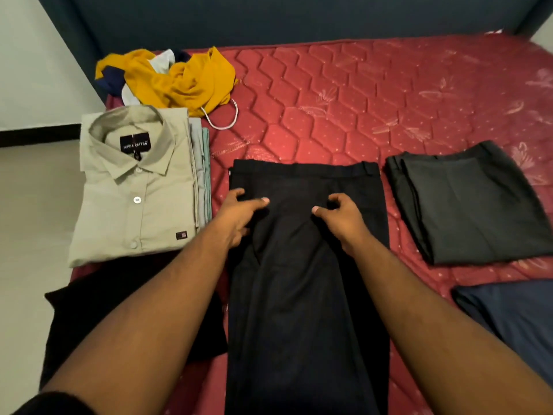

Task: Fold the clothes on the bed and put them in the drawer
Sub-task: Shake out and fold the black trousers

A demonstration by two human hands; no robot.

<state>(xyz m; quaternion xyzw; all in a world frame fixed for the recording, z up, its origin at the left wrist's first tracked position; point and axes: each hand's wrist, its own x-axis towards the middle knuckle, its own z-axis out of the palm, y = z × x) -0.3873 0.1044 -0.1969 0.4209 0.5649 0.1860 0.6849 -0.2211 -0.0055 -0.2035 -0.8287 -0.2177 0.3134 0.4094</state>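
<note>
From the head camera, a red quilted mattress (pixel 374 94) fills most of the view, with a dark blue padded headboard (pixel 269 16) behind it and a pale wall (pixel 27 55) on the left side. A pair of black trousers (pixel 302 295) lies flat in the middle of the mattress, the waistband on the far side and the legs running toward the person.

The left hand (pixel 236 217) rests on the upper left part of the trousers. Its thumb and first finger point forward, close together, and they seem to pinch a small fold of the cloth, though the dark fabric makes this hard to confirm. The right hand (pixel 341 217) is on the upper right part of the same trousers, with curled fingers that gather the cloth below them.

To the left lies a folded beige shirt (pixel 134 190) on top of other folded pieces. Behind it is a loose heap with a mustard yellow garment (pixel 179 79). On the right, well apart from the hands, there are folded dark grey trousers (pixel 469 205) and, nearer to the camera, a navy garment (pixel 514 319). A black garment (pixel 98 310) lies under the left forearm.
</note>
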